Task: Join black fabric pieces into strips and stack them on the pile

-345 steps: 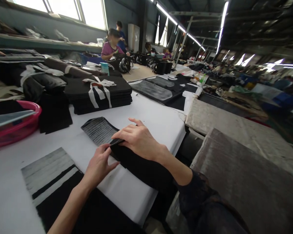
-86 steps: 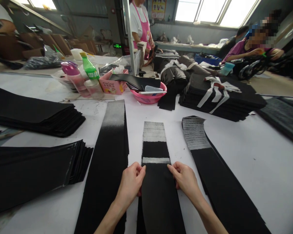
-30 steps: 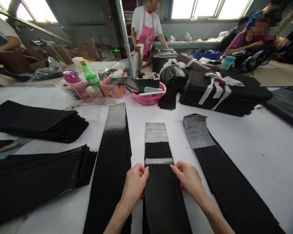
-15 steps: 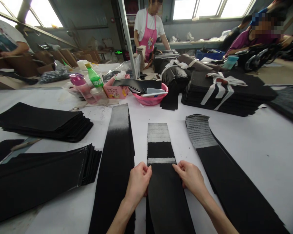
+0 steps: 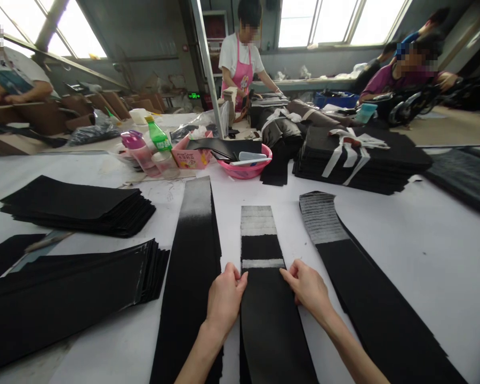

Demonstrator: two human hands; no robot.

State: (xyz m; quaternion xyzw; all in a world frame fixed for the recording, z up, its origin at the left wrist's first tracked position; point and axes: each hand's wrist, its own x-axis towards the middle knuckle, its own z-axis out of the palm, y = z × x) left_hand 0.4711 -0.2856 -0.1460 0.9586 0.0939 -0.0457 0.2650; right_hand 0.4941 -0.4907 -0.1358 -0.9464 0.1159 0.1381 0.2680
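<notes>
A long black strip [image 5: 272,320] lies in front of me, its far edge pinched at both corners. My left hand [image 5: 226,292] is closed on the left corner, thumb on top. On the right corner my right hand [image 5: 306,285] pinches the same edge. Beneath and beyond it is a black strip stack [image 5: 260,247] with a narrow pale band beside the held edge and a wider pale band at its far end. Black strips with a greyish end [image 5: 188,266] lie to the left. To the right another stack of strips [image 5: 352,261] has a curled, pale-striped end.
Two stacks of black pieces [image 5: 76,205] [image 5: 84,282] lie at the left. Behind stand a pink basin [image 5: 248,169], a pink box [image 5: 192,158], a green bottle [image 5: 158,134] and a tied black bundle [image 5: 364,160]. A person in a pink apron [image 5: 240,69] works across the table.
The camera view has tilted up and shifted slightly. Both hands keep their pinch on the strip's far corners, with little visible movement. The person across has lowered their head and arms over a pile.
</notes>
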